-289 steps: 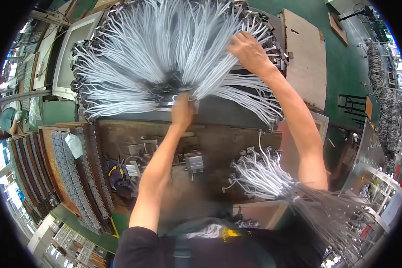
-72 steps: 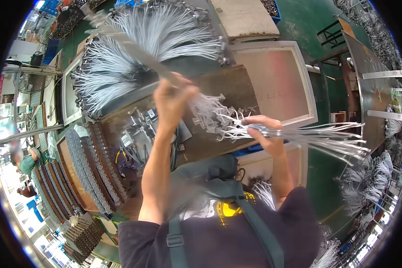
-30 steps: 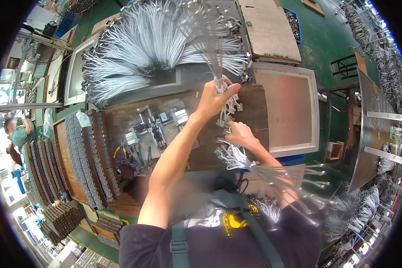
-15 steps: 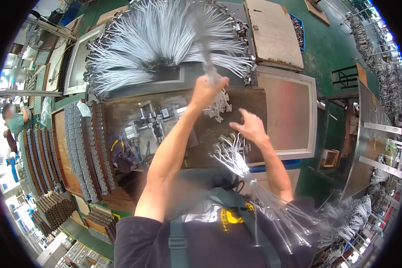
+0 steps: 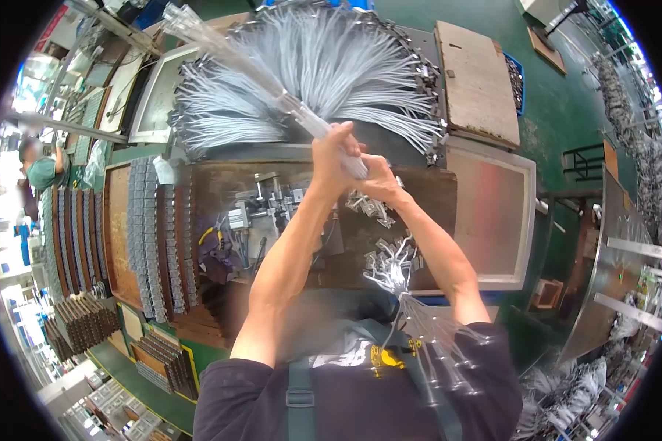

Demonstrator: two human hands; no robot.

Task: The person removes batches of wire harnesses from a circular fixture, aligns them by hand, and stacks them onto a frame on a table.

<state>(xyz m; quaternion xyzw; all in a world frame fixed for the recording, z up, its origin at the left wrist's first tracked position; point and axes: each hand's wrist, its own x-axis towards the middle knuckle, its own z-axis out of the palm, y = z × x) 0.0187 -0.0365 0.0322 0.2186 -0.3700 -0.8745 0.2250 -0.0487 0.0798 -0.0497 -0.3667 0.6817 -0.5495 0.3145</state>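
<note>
My left hand (image 5: 332, 152) is closed around a long bundle of white cables (image 5: 261, 77), held tilted over the bench with its far end up to the left. Right beside it, my right hand (image 5: 379, 178) closes on the lower end of the same bundle; its fingers are partly hidden. Below my hands, small metal parts (image 5: 375, 209) lie on the brown bench top. Nearer my body rests another tied bundle of cables (image 5: 393, 275), its loose strands trailing over my shirt toward the right.
A wide fan of white cables (image 5: 309, 70) covers the bench's far side. Left of centre is a metal fixture (image 5: 265, 202) beside yellow-handled pliers (image 5: 210, 234). Racks of grey parts (image 5: 146, 242) stand left, a framed panel (image 5: 493, 213) right. A person (image 5: 43, 167) is far left.
My right hand has moved up and left from the bench to join my left hand at the bundle's lower end. The bundle's upper end has swung to the left.
</note>
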